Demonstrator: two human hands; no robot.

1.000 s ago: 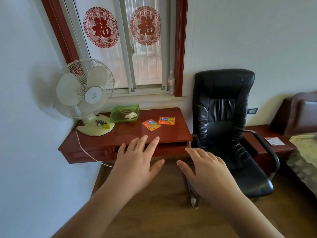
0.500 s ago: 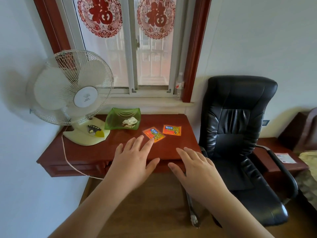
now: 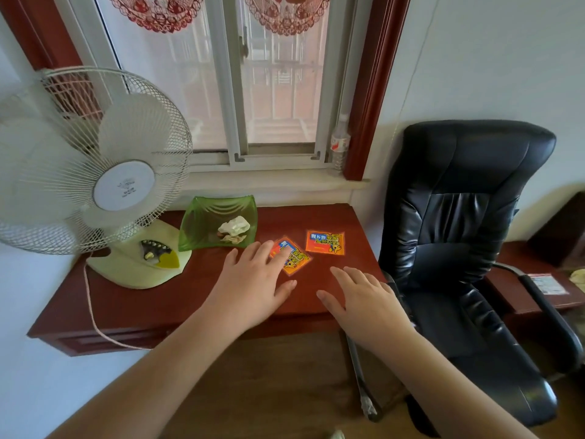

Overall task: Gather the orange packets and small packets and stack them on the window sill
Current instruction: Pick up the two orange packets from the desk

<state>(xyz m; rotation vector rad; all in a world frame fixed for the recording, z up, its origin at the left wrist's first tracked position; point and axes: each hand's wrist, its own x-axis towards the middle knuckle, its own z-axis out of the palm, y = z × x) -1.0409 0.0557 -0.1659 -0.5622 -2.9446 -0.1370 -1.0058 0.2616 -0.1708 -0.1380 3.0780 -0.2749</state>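
Note:
Two orange packets lie flat on a dark red desk. The left packet sits at an angle, and the fingertips of my left hand overlap its left corner; whether they touch it I cannot tell. The right packet lies square, apart from both hands. My right hand hovers open over the desk's front right, short of that packet. Behind the desk runs the pale window sill. A green dish holds small crumpled wrappers.
A white desk fan stands on the desk's left, its cord hanging over the front edge. A plastic bottle stands at the sill's right end. A black office chair is close on the right.
The view has closed in on the desk. Both hands have reached forward from over the floor to over the desk, the left one arriving at the angled packet.

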